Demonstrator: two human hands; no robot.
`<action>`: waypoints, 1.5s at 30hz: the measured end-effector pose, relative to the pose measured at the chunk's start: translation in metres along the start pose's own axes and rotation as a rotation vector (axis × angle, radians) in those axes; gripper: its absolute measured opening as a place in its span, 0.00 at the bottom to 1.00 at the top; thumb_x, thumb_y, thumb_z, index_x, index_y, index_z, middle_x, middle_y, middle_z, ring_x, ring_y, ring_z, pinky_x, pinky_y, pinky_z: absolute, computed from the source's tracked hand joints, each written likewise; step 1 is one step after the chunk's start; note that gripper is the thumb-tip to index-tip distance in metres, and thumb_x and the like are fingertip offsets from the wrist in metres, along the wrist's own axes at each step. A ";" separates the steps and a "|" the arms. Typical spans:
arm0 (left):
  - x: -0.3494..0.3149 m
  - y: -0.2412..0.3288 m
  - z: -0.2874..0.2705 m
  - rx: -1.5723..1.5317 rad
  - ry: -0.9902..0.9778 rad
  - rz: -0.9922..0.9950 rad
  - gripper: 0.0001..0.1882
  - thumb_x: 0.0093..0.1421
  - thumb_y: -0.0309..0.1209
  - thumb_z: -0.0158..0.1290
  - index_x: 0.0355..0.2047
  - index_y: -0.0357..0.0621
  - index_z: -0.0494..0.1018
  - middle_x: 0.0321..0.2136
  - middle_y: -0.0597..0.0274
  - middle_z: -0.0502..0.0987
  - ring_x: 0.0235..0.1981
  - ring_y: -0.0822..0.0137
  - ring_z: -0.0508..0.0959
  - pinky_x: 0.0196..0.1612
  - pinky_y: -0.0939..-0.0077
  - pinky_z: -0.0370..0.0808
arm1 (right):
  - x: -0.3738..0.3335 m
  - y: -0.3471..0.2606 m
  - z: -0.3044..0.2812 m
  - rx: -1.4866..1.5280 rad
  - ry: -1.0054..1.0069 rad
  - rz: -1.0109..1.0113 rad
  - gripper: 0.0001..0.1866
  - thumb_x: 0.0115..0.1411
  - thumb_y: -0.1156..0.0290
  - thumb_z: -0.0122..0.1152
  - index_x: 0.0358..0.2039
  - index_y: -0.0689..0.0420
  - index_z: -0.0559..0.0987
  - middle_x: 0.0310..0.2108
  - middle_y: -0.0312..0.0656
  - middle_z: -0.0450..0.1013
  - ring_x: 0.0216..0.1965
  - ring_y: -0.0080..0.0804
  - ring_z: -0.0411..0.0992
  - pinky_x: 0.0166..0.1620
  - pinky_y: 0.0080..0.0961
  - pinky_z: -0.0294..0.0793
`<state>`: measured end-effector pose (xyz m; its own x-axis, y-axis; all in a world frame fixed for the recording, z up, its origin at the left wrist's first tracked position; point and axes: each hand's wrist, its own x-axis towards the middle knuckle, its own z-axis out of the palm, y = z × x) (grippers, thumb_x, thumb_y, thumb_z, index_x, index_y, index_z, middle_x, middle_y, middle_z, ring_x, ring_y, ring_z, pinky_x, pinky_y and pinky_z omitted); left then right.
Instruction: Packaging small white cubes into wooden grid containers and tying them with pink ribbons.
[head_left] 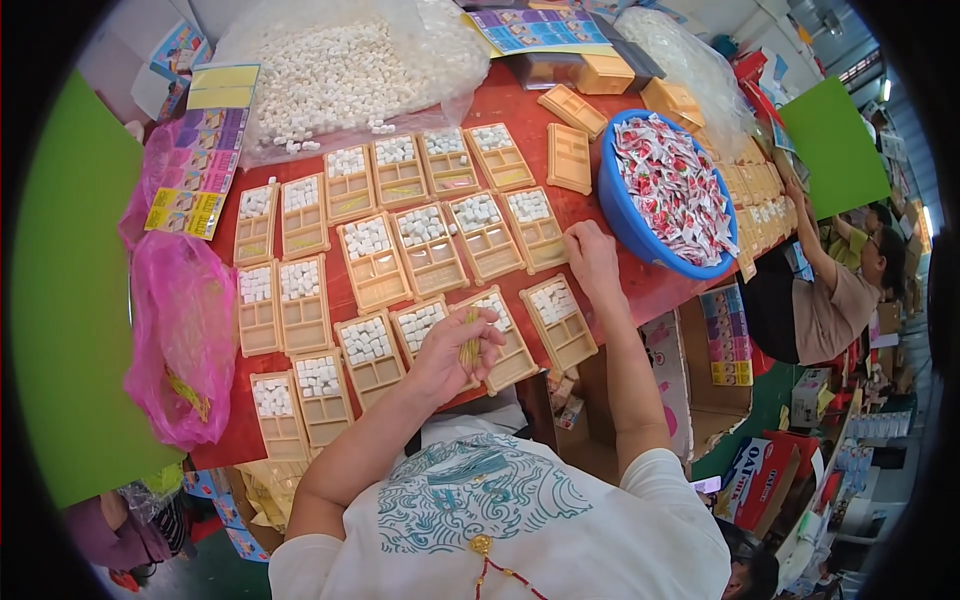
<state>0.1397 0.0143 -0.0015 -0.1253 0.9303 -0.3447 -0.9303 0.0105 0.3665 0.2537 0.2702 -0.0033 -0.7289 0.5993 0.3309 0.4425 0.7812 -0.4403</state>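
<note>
1. Head view, left hand [452, 352]: grip curled closed around a small bunch of thin yellow-green sticks [469, 348], long axis running roughly away from the body.
2. Beige rectangular plastic compartment tray [512, 362], white cubes [492, 308] at its far end: just right of the sticks, partly behind the fingers; long axis likewise away from the body. Left hand nearer.
3. Right hand [596, 262]: fingers bent downward between a second beige compartment tray [543, 240] and a round blue plastic basin [612, 190] of small red-and-white packets [672, 190]; contents of grip, if any, cannot be told.
4. Obscured: stick count, right fingertips, one tray's middle behind the left hand.
</note>
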 end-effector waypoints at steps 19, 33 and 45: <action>-0.017 -0.008 -0.004 0.216 -0.023 0.011 0.09 0.64 0.27 0.44 0.40 0.34 0.70 0.29 0.50 0.78 0.15 0.70 0.74 0.14 0.82 0.66 | -0.046 -0.102 -0.001 0.483 -0.362 -0.299 0.05 0.55 0.74 0.57 0.28 0.62 0.73 0.26 0.42 0.69 0.31 0.40 0.69 0.34 0.30 0.66; -0.035 -0.002 -0.014 0.081 -0.009 0.094 0.18 0.58 0.17 0.43 0.50 0.33 0.63 0.36 0.44 0.76 0.22 0.65 0.77 0.19 0.78 0.71 | -0.020 -0.086 0.033 -0.166 0.127 -0.274 0.06 0.55 0.69 0.58 0.31 0.57 0.77 0.30 0.41 0.71 0.36 0.39 0.70 0.46 0.38 0.61; -0.042 0.010 -0.019 0.226 0.099 0.105 0.30 0.60 0.20 0.45 0.63 0.45 0.53 0.28 0.55 0.73 0.22 0.67 0.76 0.21 0.75 0.72 | -0.048 -0.138 0.026 0.440 -0.465 -0.334 0.06 0.53 0.68 0.59 0.28 0.56 0.76 0.27 0.40 0.70 0.37 0.38 0.69 0.46 0.34 0.60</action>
<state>0.1296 -0.0319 0.0002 -0.2605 0.8904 -0.3733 -0.8110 0.0079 0.5849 0.2138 0.1288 0.0198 -0.9787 0.1279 0.1607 -0.0232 0.7084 -0.7054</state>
